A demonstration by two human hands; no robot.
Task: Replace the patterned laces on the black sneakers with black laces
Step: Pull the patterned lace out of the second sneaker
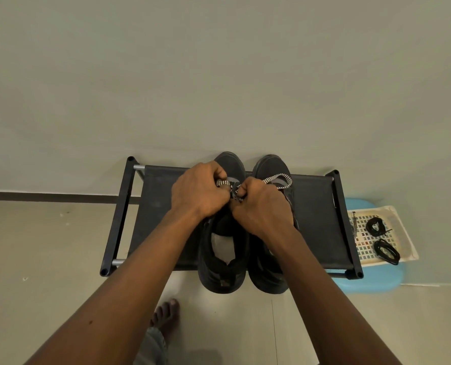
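No text, brand, number or sign is legible anywhere: the black sneakers (220, 277) at centre show no readable mark, and the small coloured squares under the perforated tray (404, 233) at right are too small to make out.

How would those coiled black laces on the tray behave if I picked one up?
Probably floppy: each black lace lies in a loose thin coil, so it would likely uncoil and dangle. Likely light, being so thin. Lying flat on the tray, it seems unlikely to roll.
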